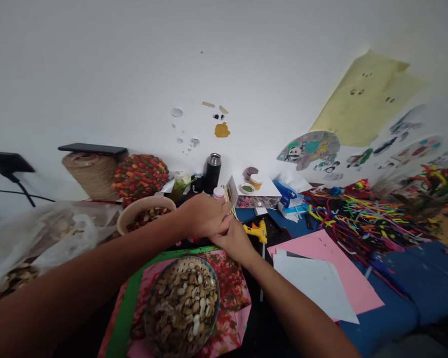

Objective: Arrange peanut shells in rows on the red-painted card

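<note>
My left hand (204, 215) and my right hand (236, 242) meet in front of me, touching at the fingers. Both have their fingers closed; whatever is between them is hidden. Just behind my left hand shows a small bottle with a pink cap (219, 192). To the right of my hands lies a yellow glue gun (260, 231) on a black tray. Below them, a round basket (217, 298) full of shells that look like peanut shells rests on a red-patterned sheet (233, 283).
A bowl (124, 215) of reddish-brown pieces stands at left, beside a ball covered in coloured pieces (140, 176) and a twine roll (84, 174). Plastic bags (70, 238) lie far left. Pink paper (353, 271), white sheets (309, 283) and colourful pipe cleaners (358, 211) lie right.
</note>
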A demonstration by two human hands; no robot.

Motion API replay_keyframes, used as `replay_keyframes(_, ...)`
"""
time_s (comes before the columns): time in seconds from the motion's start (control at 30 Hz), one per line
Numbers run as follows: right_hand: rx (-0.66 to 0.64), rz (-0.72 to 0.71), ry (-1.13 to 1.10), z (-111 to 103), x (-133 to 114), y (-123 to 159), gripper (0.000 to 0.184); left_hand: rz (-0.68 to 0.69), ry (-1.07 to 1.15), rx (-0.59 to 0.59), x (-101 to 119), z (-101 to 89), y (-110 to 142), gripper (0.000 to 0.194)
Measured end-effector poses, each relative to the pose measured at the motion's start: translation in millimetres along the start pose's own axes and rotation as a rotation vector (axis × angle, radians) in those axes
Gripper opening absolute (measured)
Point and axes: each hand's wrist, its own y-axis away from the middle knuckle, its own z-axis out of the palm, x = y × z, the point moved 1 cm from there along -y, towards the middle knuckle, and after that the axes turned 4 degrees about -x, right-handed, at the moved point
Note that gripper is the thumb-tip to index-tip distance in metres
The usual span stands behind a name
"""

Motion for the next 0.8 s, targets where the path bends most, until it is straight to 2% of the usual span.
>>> replay_keyframes(0.17,0.056,-0.077,0.012,15.4,-0.4,-0.3,0.046,-0.325,0.045,-0.031,18.3,-2.9,-4.4,0.052)
replay_keyframes(0.23,0.096,-0.062,-0.025,20.2,1.3,0.0,0.048,-0.385,0.047,-0.032,17.2,-5.9,-2.9,0.055)
replay_keyframes(0.3,0.094,-0.018,-0.052,21.7,3.5,1.7,0.041,-0.332,0.077,-0.038,10.6,-12.3,3.9,0.052)
replay_keyframes(0.37,0.054,-0.004,-0.087,20.2,4.7,5.6,0.038,-0.156,0.175,-0.083,1.2,-22.2,15.2,0.044)
replay_keyframes(0.43,-0.003,-0.047,-0.145,17.9,4.2,11.6,0.043,0.061,0.298,-0.180,-7.6,-33.8,27.7,0.042)
replay_keyframes(0.5,-0.046,-0.092,-0.176,17.3,3.7,18.2,0.049,0.164,0.374,-0.291,-13.8,-43.8,37.1,0.049)
replay_keyframes(0.57,-0.079,-0.104,-0.165,19.4,5.1,23.9,0.049,0.164,0.400,-0.362,-16.0,-49.5,41.7,0.054)
replay_keyframes(0.67,-0.085,-0.088,-0.149,25.9,10.6,29.2,0.043,0.096,0.369,-0.358,-13.0,-48.3,41.9,0.058)
replay_keyframes(0.8,-0.042,-0.032,-0.134,33.3,16.0,31.6,0.047,-0.042,0.293,-0.313,-2.3,-32.8,37.4,0.043)
